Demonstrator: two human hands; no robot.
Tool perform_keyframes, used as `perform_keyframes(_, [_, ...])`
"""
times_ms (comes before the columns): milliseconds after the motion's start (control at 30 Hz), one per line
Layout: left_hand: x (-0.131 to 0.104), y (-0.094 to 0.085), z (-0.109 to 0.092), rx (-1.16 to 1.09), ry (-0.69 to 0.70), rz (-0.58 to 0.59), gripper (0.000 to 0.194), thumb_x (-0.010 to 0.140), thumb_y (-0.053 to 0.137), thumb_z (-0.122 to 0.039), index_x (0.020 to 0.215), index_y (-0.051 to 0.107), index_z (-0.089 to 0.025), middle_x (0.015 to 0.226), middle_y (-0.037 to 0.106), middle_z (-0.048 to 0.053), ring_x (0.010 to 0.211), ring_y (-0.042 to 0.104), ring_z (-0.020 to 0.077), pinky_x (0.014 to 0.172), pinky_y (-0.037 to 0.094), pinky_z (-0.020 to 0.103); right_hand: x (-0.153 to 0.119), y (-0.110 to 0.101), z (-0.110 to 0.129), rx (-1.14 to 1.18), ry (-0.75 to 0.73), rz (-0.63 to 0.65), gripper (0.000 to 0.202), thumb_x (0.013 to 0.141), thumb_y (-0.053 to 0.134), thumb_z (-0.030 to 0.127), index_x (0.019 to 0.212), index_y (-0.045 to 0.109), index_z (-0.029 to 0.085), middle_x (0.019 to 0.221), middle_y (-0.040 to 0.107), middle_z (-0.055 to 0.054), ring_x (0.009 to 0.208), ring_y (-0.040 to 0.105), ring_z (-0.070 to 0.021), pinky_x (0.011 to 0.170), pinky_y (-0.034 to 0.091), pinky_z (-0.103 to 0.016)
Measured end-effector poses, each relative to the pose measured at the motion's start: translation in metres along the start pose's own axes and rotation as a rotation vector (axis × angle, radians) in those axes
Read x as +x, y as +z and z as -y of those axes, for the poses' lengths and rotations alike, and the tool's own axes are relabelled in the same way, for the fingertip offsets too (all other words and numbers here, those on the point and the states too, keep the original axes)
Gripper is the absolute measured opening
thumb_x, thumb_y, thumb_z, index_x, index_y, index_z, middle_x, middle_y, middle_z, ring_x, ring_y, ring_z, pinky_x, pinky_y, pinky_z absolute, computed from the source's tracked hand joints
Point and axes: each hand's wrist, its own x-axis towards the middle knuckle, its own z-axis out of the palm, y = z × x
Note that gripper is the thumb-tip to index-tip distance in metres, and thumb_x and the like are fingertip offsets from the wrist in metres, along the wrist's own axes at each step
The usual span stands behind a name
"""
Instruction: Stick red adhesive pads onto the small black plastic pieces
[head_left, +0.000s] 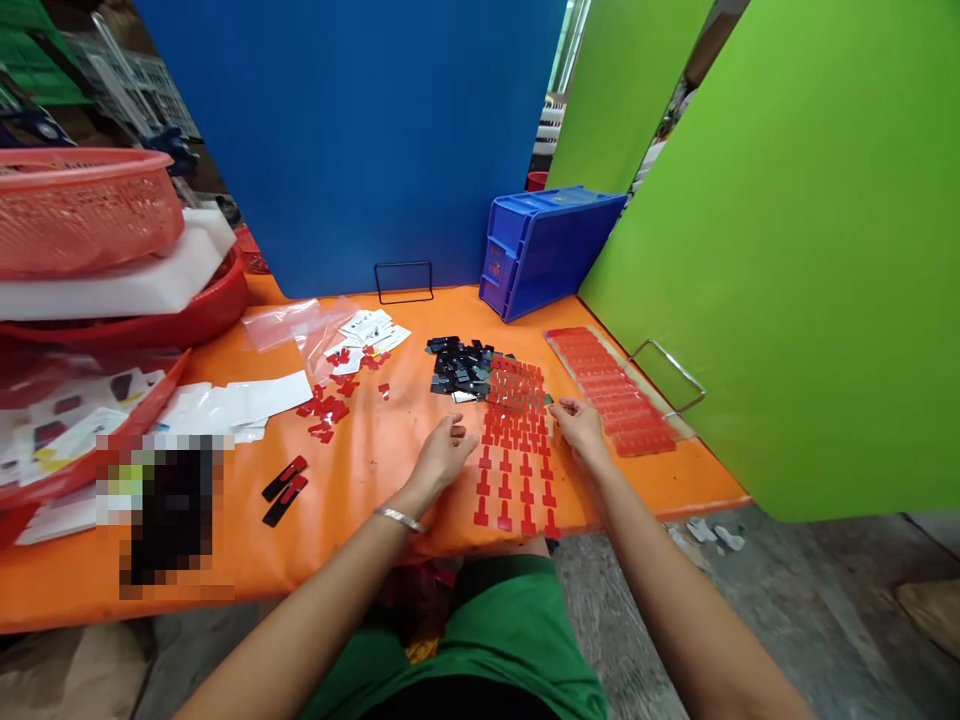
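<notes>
A clear sheet with rows of red T-shaped pieces (505, 487) lies at the front middle of the orange table, its far part over a pile of black pieces (454, 368). My right hand (579, 426) pinches the sheet's right edge between thumb and fingertips. Just left of the sheet is my left hand (444, 455), fingers loosely curled and thumb apart, with nothing visible in it. Two black strips with red ends (285, 490) lie on the left. Loose red pieces (324, 412) are scattered beyond them.
Another red sheet (615, 390) lies at right beside a wire stand (679, 385). A blue crate (551, 245) stands at the back, near blue (360, 130) and green (810, 270) panels. Red baskets (82, 220), white cards (240, 400) and a pixelated dark object (176, 510) are left.
</notes>
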Motion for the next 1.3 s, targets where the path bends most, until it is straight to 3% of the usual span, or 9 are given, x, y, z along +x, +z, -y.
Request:
perform_keyframes(200, [0.032,0.028,-0.005,0.275,0.094,0.043,0.044,0.069,0.065,-0.011,0.113,0.058,-0.013,0.069,0.055,-0.002,0.068,0.054,0.0126,0.071,0.044,0.024,-0.001,0.002,0.005,0.017,0.063,0.081,0.027,0.056,0.069,0.031,0.075,0.059,0.015,0.055,0.061,-0.002,0.049,0.056,-0.0159,0.045,0.042,-0.025])
perform_keyframes(433, [0.039,0.038,-0.007,0.177,0.309,0.25,0.041,0.076,0.055,-0.01,0.116,0.059,-0.018,0.081,0.061,0.001,0.076,0.057,0.0123,0.075,0.045,0.024,-0.011,-0.024,-0.001,0.041,0.047,0.118,0.028,0.059,0.063,0.044,0.063,0.057,0.017,0.05,0.056,0.001,0.046,0.05,-0.0127,0.044,0.038,-0.023])
perform_keyframes(567, [0.03,0.043,-0.004,0.222,0.252,0.293,0.053,0.073,0.058,-0.011,0.125,0.05,-0.014,0.086,0.063,0.003,0.073,0.057,0.013,0.07,0.047,0.025,-0.016,-0.06,-0.019,-0.128,-0.004,0.023,0.028,0.06,0.058,0.045,0.066,0.058,0.017,0.054,0.055,-0.001,0.051,0.051,-0.0162,0.049,0.04,-0.027])
perform_keyframes(700, [0.009,0.038,0.004,0.401,0.318,0.259,0.056,0.07,0.058,-0.006,0.125,0.049,-0.014,0.099,0.061,0.008,0.081,0.057,0.0163,0.074,0.048,0.03,-0.025,-0.079,-0.031,-0.512,-0.191,-0.215,0.049,0.064,0.056,0.037,0.103,0.059,0.008,0.083,0.064,-0.015,0.082,0.058,-0.0303,0.072,0.046,-0.041])
perform_keyframes(800, [-0.007,0.03,0.01,0.507,0.43,0.23,0.048,0.074,0.056,-0.008,0.121,0.051,-0.017,0.107,0.057,0.009,0.097,0.055,0.0199,0.087,0.046,0.035,-0.031,-0.062,-0.022,-0.67,-0.43,-0.272,0.054,0.074,0.053,0.036,0.119,0.053,0.006,0.108,0.059,-0.023,0.104,0.051,-0.0346,0.09,0.038,-0.05])
perform_keyframes(933, [-0.028,0.022,0.013,0.553,0.434,0.231,0.03,0.083,0.05,-0.015,0.112,0.056,-0.019,0.108,0.054,0.008,0.097,0.054,0.019,0.086,0.046,0.033,-0.024,-0.008,0.001,-0.583,-0.582,0.071,0.031,0.084,0.045,0.034,0.1,0.065,0.016,0.104,0.066,-0.013,0.103,0.053,-0.0291,0.095,0.038,-0.046])
perform_keyframes(1067, [-0.05,0.016,0.016,0.539,0.368,0.234,0.025,0.088,0.042,-0.017,0.105,0.061,-0.018,0.098,0.055,0.007,0.088,0.055,0.0165,0.08,0.046,0.03,0.0,0.035,0.014,-0.582,-0.54,0.188,0.045,0.079,0.054,0.028,0.122,0.055,0.016,0.129,0.055,-0.014,0.127,0.038,-0.0333,0.102,0.03,-0.051])
perform_keyframes(1167, [-0.064,0.013,0.02,0.556,0.38,0.246,0.026,0.088,0.043,-0.016,0.104,0.063,-0.018,0.093,0.056,0.007,0.087,0.055,0.0171,0.078,0.046,0.03,0.013,0.045,0.014,-0.591,-0.493,0.269,0.05,0.074,0.062,0.03,0.123,0.055,0.019,0.125,0.057,-0.013,0.128,0.038,-0.0356,0.101,0.03,-0.054])
perform_keyframes(1300, [-0.075,0.008,0.024,0.484,0.397,0.23,0.025,0.088,0.045,-0.016,0.104,0.064,-0.017,0.097,0.057,0.009,0.09,0.055,0.0175,0.081,0.046,0.03,0.014,0.041,0.012,-0.491,-0.559,0.221,0.043,0.068,0.067,0.03,0.11,0.061,0.022,0.112,0.063,-0.011,0.116,0.049,-0.0328,0.098,0.034,-0.052])
